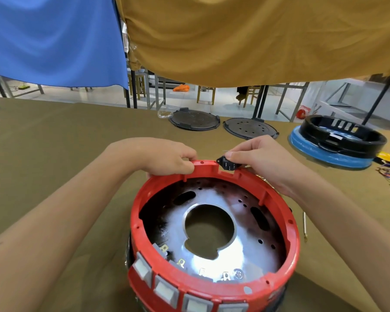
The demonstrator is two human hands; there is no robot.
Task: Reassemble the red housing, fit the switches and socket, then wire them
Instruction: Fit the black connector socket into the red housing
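A single head-worn camera looks forward and down, close over the red housing (214, 224) on the table (54, 154).

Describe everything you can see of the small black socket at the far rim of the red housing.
The black socket is a small, dark, plastic-looking block with a flange ear jutting to the left. It sits tilted at a notch in the far rim of the red housing, seemingly not yet seated. The right hand pinches it from above, its fingers covering the top. Its terminals are hidden.
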